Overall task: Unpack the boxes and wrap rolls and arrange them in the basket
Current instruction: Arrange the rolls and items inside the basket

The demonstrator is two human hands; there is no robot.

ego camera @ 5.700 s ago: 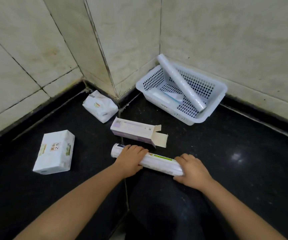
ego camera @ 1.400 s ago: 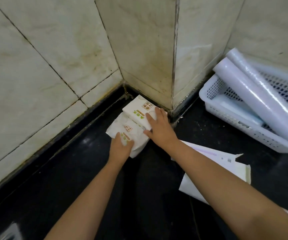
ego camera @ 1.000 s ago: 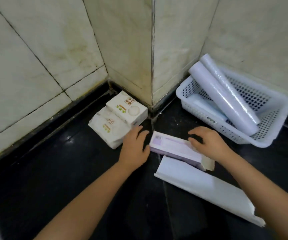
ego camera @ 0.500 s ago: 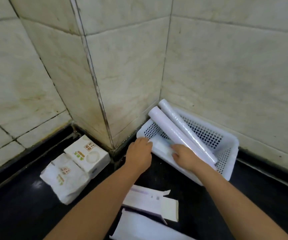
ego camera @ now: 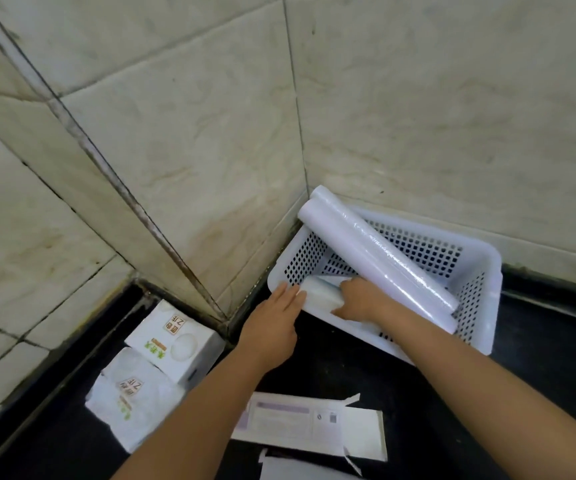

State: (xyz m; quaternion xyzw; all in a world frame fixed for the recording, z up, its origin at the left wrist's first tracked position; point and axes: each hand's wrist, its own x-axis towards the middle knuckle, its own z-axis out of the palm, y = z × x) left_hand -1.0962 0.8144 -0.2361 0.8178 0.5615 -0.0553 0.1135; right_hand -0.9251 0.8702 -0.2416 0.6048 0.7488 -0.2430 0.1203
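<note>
Basket (ego camera: pixel 484 271) in far right corner, two wrap rolls (ego camera: pixel 376 251) slanting far-left to near-right. Right hand (ego camera: pixel 362 301) inside, gripping white pack (ego camera: pixel 321 294) at near-left end; left hand (ego camera: pixel 276 323) open, flat against rim.

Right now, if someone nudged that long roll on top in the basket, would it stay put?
Probably not firmly. The top wrap roll is a smooth cylinder lying slanted, one end propped on the basket rim, so it could roll or slide. Its glossy film looks slippery. It lies against a second roll, which may check it on that side.
</note>
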